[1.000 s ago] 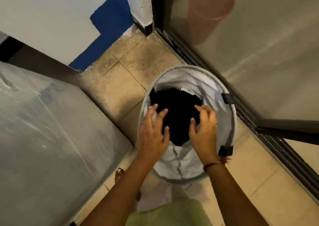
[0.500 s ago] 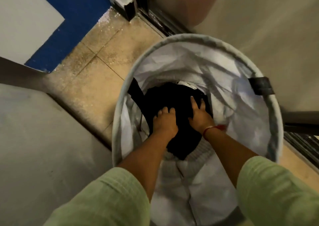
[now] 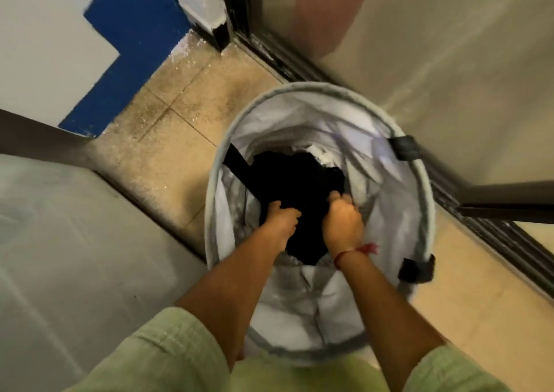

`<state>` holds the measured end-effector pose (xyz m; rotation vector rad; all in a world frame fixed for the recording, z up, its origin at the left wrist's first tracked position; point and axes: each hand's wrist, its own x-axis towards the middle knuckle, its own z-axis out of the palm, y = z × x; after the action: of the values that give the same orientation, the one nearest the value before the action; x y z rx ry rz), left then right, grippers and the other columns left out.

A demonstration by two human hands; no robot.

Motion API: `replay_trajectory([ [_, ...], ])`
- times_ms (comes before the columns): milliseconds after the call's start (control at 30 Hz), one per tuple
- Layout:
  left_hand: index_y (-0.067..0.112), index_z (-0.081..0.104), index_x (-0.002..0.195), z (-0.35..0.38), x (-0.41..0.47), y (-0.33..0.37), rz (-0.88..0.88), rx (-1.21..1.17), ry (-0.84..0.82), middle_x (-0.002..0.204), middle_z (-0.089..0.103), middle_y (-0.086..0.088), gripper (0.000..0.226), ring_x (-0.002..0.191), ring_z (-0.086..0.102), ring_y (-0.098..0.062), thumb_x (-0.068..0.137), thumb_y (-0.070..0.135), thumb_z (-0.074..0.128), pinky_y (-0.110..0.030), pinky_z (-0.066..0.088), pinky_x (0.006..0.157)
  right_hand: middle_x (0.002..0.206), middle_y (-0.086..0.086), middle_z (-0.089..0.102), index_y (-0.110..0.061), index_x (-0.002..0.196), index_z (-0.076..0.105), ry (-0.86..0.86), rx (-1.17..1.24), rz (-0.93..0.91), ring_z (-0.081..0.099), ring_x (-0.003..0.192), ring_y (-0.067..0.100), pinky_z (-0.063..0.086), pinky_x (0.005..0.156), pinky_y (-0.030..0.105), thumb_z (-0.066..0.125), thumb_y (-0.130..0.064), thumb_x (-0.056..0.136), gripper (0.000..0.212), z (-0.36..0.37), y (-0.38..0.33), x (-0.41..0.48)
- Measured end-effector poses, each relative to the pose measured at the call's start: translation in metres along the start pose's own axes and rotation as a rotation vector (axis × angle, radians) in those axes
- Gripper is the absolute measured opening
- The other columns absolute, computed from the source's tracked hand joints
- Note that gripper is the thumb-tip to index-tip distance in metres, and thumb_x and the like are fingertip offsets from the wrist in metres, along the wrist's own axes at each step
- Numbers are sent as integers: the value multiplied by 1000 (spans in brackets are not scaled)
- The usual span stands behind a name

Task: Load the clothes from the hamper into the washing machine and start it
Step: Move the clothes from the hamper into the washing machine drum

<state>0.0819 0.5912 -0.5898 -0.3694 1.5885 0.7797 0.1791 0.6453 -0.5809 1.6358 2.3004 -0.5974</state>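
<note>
A round grey fabric hamper point(image 3: 419, 182) stands on the tiled floor in front of me. Inside it lies a black garment point(image 3: 296, 182) with some white cloth point(image 3: 322, 156) behind it. Both my arms reach down into the hamper. My left hand point(image 3: 281, 216) is closed on the garment's left side. My right hand point(image 3: 343, 220), with a red thread at the wrist, is closed on its right side. The washing machine's grey top point(image 3: 75, 256) fills the lower left.
A glass sliding door point(image 3: 449, 77) with a dark track runs along the right, a pink bucket point(image 3: 329, 8) behind it. A white and blue wall point(image 3: 75, 47) stands at the back left. Bare tiled floor point(image 3: 186, 116) lies between the machine and the hamper.
My hands went from hovering over the hamper's rim down onto the black garment, then curled shut on it. The view has pulled back a little since half a second ago.
</note>
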Motion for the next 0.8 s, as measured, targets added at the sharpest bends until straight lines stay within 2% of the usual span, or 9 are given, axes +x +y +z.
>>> replay_trajectory([
  [33,20,21,147,-1,-21,0,-3,-32,-11,84,54,-3,56,71,51,-14,97,10,45,-25,41,64,112,20,54,-4,114,51,10,25,7,59,96,39,49,74,43,37,-3,92,26,-17,-5,-21],
  [133,18,37,140,-8,-88,0,-38,-180,-49,127,56,-10,45,104,55,-26,97,27,47,-35,44,83,106,20,58,-7,115,53,30,109,-3,60,90,40,48,70,44,39,-6,92,26,-74,-21,-82],
  [200,18,46,134,-12,-137,3,-86,-244,-72,131,56,-11,47,108,56,-30,94,41,50,-42,47,85,100,18,60,-9,109,56,46,158,-27,61,86,39,47,66,42,43,-2,87,26,-119,-35,-119],
  [300,22,51,131,-16,-196,5,-126,-228,-104,127,59,-11,59,108,59,-31,83,54,56,-43,51,75,97,15,61,-10,101,57,66,226,-83,61,82,39,45,63,40,48,5,75,31,-176,-54,-165],
  [400,15,56,117,-21,-271,20,-94,-260,-139,114,61,-11,40,89,60,-25,89,43,55,-36,51,63,99,12,61,-10,100,58,127,301,-98,60,86,35,45,68,37,50,7,70,35,-226,-62,-205],
  [500,9,58,87,-33,-339,36,-38,-246,-215,80,64,-9,19,74,57,-18,97,20,47,-27,53,57,96,10,63,-10,96,60,189,367,-176,60,87,28,44,71,31,52,10,69,34,-278,-67,-244],
  [667,8,52,73,-51,-441,70,69,-115,-270,59,56,-6,31,53,54,-15,99,18,38,-17,46,37,88,0,65,-16,88,62,235,458,-265,62,86,22,35,68,19,56,7,70,30,-356,-81,-290],
  [733,7,52,66,-54,-488,78,142,-45,-360,41,56,-3,39,35,55,-12,100,17,35,-14,42,32,88,-6,61,-27,82,60,159,516,-263,61,92,20,39,72,22,57,8,70,37,-384,-82,-303],
  [800,6,59,57,-64,-518,81,204,-53,-432,43,59,-6,50,34,57,-13,99,12,31,-17,47,36,97,-7,63,-37,80,61,13,636,-324,60,104,21,49,85,34,62,7,70,45,-414,-82,-320],
])
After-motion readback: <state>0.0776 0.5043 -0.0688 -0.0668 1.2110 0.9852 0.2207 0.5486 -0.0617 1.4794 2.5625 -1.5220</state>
